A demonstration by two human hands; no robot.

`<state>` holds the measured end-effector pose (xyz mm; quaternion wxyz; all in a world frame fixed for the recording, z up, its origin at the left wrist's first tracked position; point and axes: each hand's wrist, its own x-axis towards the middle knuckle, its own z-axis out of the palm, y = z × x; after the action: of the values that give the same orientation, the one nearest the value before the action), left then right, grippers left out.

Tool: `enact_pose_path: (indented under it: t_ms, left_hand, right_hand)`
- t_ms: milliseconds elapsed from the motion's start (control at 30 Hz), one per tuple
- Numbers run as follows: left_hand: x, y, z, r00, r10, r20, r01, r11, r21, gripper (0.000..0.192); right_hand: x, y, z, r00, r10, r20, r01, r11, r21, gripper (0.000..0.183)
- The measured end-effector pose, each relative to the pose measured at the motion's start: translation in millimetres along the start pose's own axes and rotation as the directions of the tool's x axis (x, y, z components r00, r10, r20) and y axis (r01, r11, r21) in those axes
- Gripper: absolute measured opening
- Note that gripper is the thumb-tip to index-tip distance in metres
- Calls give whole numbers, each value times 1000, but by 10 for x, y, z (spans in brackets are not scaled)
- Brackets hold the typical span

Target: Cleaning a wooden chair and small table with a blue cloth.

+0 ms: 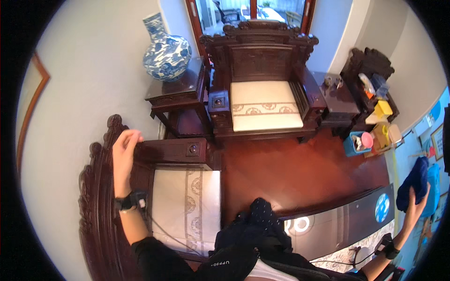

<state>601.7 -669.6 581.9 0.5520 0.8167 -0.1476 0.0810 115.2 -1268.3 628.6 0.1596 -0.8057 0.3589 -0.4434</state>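
Note:
My left hand (125,149) is raised over the armrest (168,151) of a carved dark wood sofa at the left, its fingers curled together; I cannot tell if anything lies between them. Out at the far right, my right hand (416,202) grips a dark blue cloth (414,184) beside the dark tabletop. Both wrists wear black bands with cables. Below my left hand lies the sofa's cream patterned cushion (174,207).
A blue-and-white porcelain vase (168,56) stands on a dark side table (175,89). Ahead is a carved armchair (262,63). A blue bin (354,149) and cardboard box (379,140) stand at the right. A glossy low table (337,224) lies at the lower right.

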Motion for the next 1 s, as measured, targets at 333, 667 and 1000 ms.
enact_pose_path:
  t_ms: [333,667,1000]
  left_hand:
    - [1837,-529,1594,993,-63,98,62,998,11,15]
    - [3479,-371,1562,998,-66,-25,70,975,212,20]
    - [5796,-376,2071,978,22,207,-69,973,221,21]
  right_hand:
    - [990,252,3160,960,35,277,-84,982,167,44]
    - [2203,-860,5467,838,-216,501,65,952,300,45]
    - [3334,-1401,5913,787,338,516,-610,551,570,55]
